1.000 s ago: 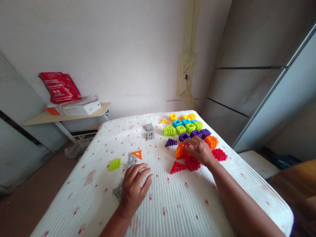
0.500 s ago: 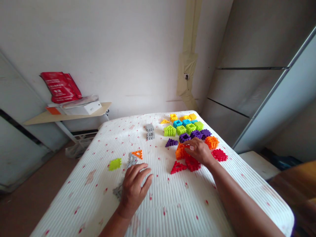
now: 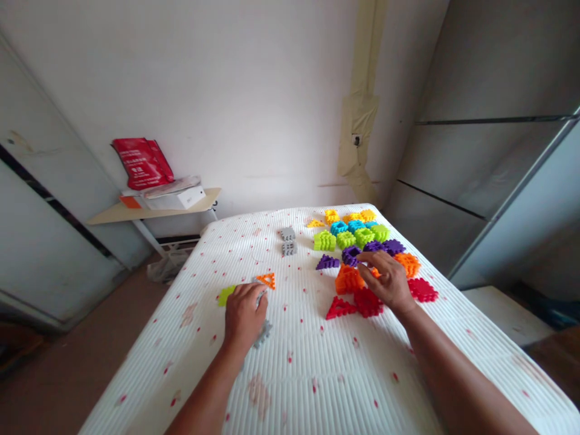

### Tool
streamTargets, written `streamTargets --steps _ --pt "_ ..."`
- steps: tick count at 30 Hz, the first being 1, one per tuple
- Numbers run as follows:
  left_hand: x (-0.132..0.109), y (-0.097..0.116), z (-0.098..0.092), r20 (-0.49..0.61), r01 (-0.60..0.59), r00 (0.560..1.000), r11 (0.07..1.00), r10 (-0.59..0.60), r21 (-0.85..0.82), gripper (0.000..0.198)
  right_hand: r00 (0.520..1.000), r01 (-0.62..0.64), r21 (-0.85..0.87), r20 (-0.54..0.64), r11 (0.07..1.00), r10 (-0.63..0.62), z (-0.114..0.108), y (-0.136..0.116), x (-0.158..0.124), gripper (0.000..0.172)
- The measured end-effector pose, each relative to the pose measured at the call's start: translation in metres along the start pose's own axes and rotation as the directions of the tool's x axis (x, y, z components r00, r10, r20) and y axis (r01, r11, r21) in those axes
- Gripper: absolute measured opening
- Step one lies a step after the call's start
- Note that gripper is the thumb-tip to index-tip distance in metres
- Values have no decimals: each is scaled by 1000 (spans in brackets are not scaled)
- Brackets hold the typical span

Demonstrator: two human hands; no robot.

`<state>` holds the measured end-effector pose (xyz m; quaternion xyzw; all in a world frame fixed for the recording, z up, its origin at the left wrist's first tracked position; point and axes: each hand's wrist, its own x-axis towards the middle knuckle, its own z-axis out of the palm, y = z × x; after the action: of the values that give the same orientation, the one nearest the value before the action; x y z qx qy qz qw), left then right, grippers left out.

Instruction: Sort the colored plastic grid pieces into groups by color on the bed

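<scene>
Grey pieces (image 3: 264,331) lay on the mattress (image 3: 317,374) under my left hand (image 3: 242,314). Its fingers curled down over them, and I couldn't tell if they'd closed on one. Lime piece (image 3: 225,295) and orange triangle (image 3: 266,280) sat just beside that hand. My right hand (image 3: 385,283) rested on the orange stack (image 3: 348,281) with fingers spread, gripping nothing, fingertips near a purple block (image 3: 351,255). Red pieces (image 3: 368,302) lay against it, with a red triangle (image 3: 339,309) just beside them. Green blocks (image 3: 326,240) sat farther back.
</scene>
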<state>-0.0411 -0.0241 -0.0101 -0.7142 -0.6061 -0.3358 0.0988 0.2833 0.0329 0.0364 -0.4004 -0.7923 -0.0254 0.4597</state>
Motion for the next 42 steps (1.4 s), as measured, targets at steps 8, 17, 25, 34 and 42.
streamTargets --steps 8,17,25,34,42 --pt "41 9 6 389 69 908 970 -158 233 28 993 78 35 -90 996 -75 -1 -11 -2 9" --pt "51 9 21 434 -87 897 926 -87 366 25 991 69 45 -118 997 -63 -2 -8 -5 12" --pt "53 7 -3 201 10 977 957 -71 292 32 988 73 38 -138 997 -67 -2 -7 -5 11" --pt "23 51 -2 264 531 669 199 -695 -823 32 987 157 119 -57 980 -152 16 -38 -10 12" --pt "-4 91 10 462 453 607 -196 -647 -870 34 959 260 144 80 955 -273 39 -79 -18 13"
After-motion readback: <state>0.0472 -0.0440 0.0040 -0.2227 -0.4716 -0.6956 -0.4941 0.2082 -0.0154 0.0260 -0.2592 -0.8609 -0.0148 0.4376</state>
